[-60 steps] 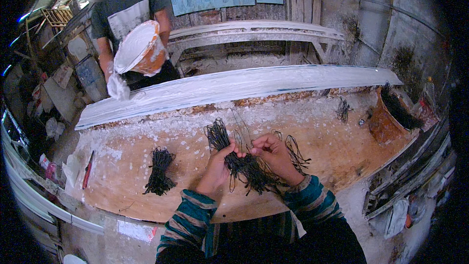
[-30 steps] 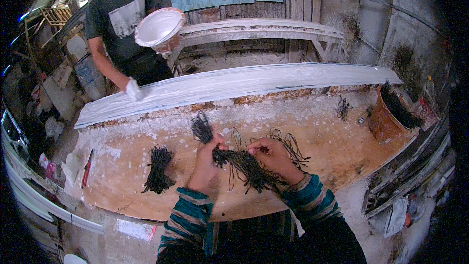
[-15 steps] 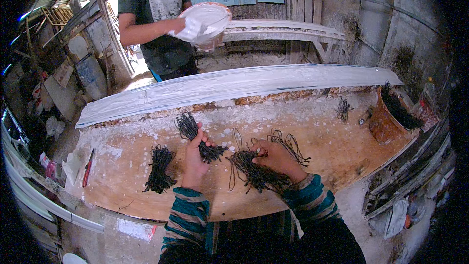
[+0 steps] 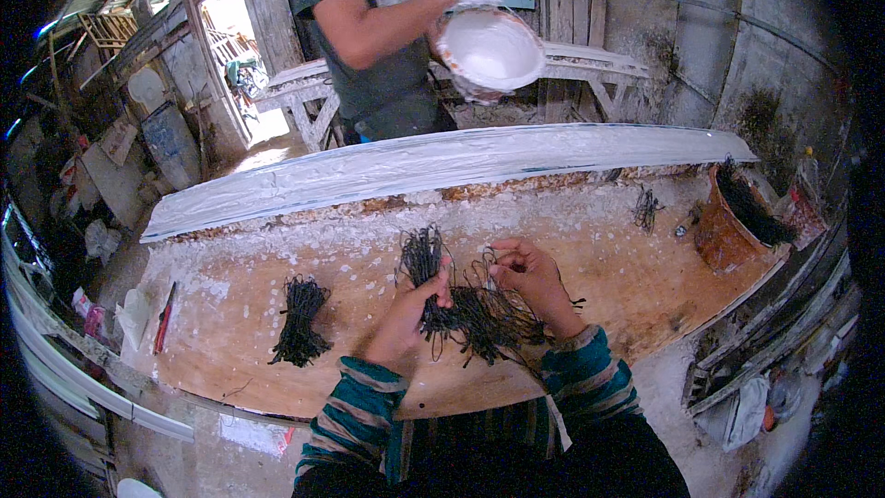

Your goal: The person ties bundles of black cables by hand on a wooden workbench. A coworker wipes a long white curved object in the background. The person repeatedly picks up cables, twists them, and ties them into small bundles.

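My left hand (image 4: pixel 402 315) is closed around a bundle of looped black cords (image 4: pixel 421 256), whose looped ends stick up above the fist. My right hand (image 4: pixel 537 288) pinches a single thin cord loop (image 4: pixel 487 264) between thumb and fingertips. Beneath both hands spreads a loose pile of black cords (image 4: pixel 484 330), partly hidden by the right hand. Left of them a separate bundle of black cords (image 4: pixel 301 321) lies on the wooden tabletop (image 4: pixel 226 364), gathered narrower at its middle.
A small cord cluster (image 4: pixel 647 210) lies at the far right, near an orange-brown bucket (image 4: pixel 724 240) filled with black strands. A red-and-black pen-like tool (image 4: pixel 166 318) is at the left edge. Behind a long white-coated board (image 4: pixel 442 161), a person (image 4: pixel 373 46) holds a white-lined basin (image 4: pixel 493 48).
My left hand has moved right with its bundle, close to the pile. My right hand has risen slightly, lifting a cord loop. The person behind has shifted right with the basin.
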`<state>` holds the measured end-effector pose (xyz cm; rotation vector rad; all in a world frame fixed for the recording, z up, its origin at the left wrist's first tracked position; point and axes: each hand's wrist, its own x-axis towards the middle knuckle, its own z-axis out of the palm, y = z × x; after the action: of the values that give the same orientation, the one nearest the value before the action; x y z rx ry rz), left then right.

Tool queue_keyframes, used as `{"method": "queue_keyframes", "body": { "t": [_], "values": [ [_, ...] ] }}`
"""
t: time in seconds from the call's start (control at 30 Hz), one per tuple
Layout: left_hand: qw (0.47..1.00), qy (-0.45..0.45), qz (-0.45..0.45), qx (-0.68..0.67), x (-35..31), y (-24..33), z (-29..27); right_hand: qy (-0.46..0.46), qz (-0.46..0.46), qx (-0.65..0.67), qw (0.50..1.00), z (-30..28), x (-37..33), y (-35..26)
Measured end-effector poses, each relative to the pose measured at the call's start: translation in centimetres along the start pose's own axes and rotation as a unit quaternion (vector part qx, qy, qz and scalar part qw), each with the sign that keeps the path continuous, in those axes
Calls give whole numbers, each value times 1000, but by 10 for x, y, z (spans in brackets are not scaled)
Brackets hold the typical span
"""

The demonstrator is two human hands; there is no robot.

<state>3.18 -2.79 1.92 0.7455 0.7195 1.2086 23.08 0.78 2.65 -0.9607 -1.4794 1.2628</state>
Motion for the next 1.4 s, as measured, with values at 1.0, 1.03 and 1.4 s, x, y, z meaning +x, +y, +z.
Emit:
{"method": "queue_keyframes", "body": {
  "t": [1.0,1.03,1.4],
  "values": [
    [995,39,53,-80,7,8,-17,-111,-109,-423,893,4,-8,1],
    [995,39,51,-81,7,8,-16,-122,-124,-410,895,3,-7,3],
    [995,33,29,-95,11,2,-20,24,-111,-240,964,3,-1,12]
  ]
}}
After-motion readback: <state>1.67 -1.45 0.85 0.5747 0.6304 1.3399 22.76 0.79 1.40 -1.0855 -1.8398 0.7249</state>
